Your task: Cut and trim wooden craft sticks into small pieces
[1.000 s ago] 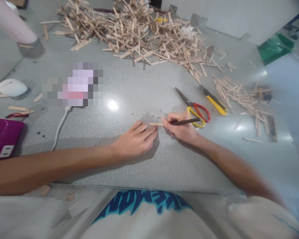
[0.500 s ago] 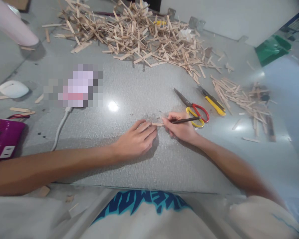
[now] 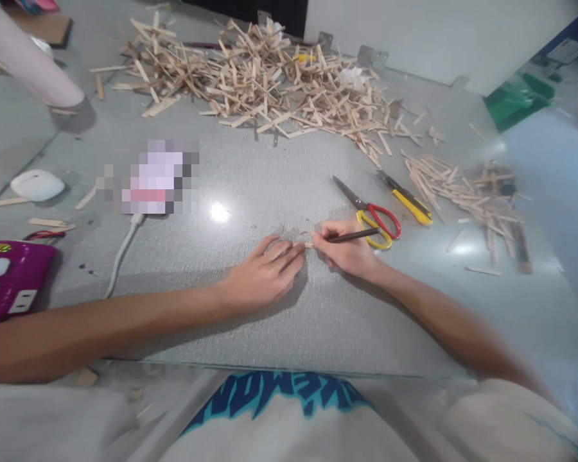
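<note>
Centrally, head view: one small wooden stick (image 3: 309,245), between the two hands' fingertips. Left hand (image 3: 267,273): fingers loosely bent, tips at the stick; pinching or pressing, cannot tell. Right hand (image 3: 344,247): fingers closed round a dark pen (image 3: 354,235). Risk: stick could turn if held too lightly, throwing the pen off. Hidden: pen tip, by right fingers; stick's ends, likewise covered.
</note>
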The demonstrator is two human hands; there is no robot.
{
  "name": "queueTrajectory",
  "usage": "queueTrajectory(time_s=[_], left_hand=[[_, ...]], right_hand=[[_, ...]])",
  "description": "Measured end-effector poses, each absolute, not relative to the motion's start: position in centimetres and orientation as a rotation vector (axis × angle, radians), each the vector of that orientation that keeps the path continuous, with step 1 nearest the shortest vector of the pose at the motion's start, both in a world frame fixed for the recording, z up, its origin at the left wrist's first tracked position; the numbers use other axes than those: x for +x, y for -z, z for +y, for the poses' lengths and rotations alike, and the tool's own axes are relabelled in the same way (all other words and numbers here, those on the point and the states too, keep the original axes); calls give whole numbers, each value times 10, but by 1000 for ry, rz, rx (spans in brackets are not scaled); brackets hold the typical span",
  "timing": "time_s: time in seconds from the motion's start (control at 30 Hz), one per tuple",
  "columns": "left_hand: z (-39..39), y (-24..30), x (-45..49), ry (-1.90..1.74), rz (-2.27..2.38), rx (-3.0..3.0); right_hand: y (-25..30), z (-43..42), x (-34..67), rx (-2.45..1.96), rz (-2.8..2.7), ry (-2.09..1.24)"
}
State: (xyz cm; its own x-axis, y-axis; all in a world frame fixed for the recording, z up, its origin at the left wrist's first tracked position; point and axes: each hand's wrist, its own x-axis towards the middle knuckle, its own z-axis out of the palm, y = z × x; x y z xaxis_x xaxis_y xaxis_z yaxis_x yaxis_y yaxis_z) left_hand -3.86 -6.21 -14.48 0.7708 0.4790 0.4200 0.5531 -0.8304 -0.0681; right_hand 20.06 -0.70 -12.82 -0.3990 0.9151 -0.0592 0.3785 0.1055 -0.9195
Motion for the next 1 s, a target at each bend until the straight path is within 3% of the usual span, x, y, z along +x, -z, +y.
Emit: queueTrajectory(time_s=[1.0], left_hand=[[-61, 146, -39, 609, -815, -2749]], right_hand=[[127, -6, 200, -1260, -1861, -1281]])
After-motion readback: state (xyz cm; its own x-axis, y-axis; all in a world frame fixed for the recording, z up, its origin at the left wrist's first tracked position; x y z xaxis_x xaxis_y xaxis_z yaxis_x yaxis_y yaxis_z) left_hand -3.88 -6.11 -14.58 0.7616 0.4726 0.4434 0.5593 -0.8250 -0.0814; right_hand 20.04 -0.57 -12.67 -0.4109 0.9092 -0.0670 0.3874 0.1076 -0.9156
